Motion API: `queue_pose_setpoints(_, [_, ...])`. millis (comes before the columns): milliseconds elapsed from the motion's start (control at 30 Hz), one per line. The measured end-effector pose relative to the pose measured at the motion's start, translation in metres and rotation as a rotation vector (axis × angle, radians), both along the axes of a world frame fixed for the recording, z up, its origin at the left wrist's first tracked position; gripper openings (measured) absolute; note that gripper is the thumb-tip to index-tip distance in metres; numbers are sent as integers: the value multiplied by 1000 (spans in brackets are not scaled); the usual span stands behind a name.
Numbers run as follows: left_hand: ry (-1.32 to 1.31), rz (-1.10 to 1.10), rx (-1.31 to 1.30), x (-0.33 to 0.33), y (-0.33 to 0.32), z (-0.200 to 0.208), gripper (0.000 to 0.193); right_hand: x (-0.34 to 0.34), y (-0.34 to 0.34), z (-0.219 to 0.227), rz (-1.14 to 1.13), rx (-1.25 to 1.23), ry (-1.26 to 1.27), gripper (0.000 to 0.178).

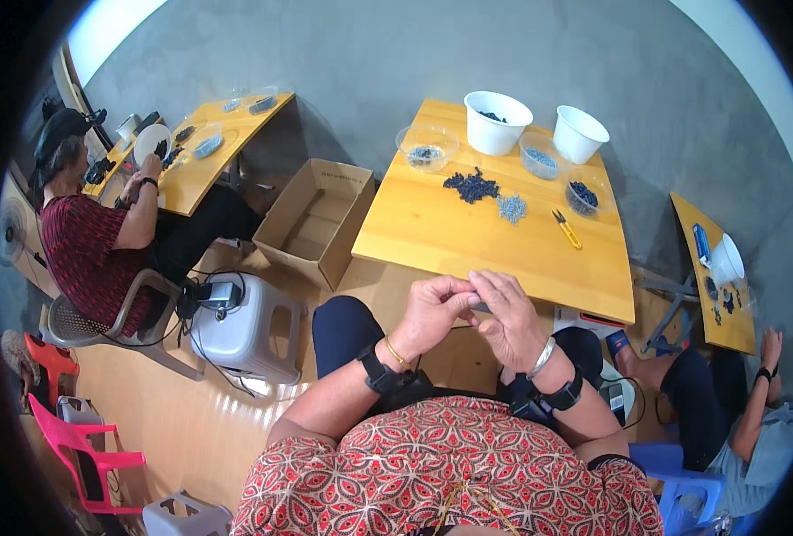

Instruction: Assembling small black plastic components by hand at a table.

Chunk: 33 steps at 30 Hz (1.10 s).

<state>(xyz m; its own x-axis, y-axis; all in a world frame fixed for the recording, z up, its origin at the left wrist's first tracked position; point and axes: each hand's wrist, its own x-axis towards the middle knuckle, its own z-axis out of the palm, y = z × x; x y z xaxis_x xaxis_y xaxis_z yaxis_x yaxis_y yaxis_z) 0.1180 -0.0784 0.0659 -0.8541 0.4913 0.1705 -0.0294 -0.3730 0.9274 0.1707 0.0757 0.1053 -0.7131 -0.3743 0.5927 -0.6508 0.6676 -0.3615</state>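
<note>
My left hand [432, 314] and my right hand [507, 323] meet in front of me, just off the near edge of the wooden table [539, 268]. Their fingertips pinch together around a small dark piece [481, 307], mostly hidden by the fingers. Beyond them on the tabletop lie a pile of dark blue small parts [472, 186] and a smaller pile of grey-blue parts [512, 209]. Yellow-handled thread snips [567, 230] rest to the right of the piles.
Clear tubs of small parts [427, 148] and two white buckets [499, 125] line the table's far side. An open cardboard box [316, 219] and a grey stool [249, 326] stand at left. Co-workers sit at a left table [202, 170] and a right table [714, 277].
</note>
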Motion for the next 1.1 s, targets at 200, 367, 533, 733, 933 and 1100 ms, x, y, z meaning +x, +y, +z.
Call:
queue_pose_setpoints(200, [-100,-11,-23,-21,1,-21,9,-23,-2,-27,5,-135,-136,55])
queue_pose_setpoints(367, [-151,37,9,-48,-2,-37,7,-95,23,-32,-297,-314,-505,25])
queue_pose_setpoints(533, [-183,85,6,-65,-9,-43,8,-184,65,-71,-446,-76,-315,13])
queue_pose_setpoints(733, [-191,131,-13,-75,-18,-47,8,-229,68,-80,-451,83,-335,13])
queue_pose_setpoints(933, [-192,150,-49,-81,-22,-51,8,-237,58,-81,-501,206,-334,11])
queue_pose_setpoints(1100, [-178,153,-36,-82,-21,-50,8,-233,58,-82,-498,257,-321,10])
